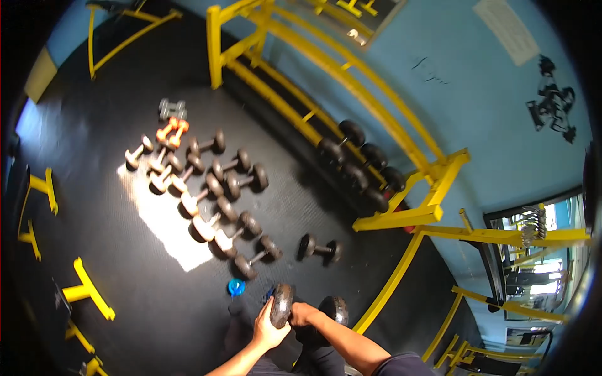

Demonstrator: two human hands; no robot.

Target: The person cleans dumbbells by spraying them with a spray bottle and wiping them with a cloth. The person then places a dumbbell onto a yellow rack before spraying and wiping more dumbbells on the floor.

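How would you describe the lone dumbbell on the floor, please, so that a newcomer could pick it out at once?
Find the yellow rack along the blue wall, then the dumbbell cluster across the black floor from it. Between them, beyond the held dumbbell gripped by the left hand and right hand, lies a dark dumbbell. Unlike the clustered ones, it lies by itself.

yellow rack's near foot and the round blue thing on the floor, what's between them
In the head view, one dark dumbbell lies on the floor between the near foot and the round blue thing.
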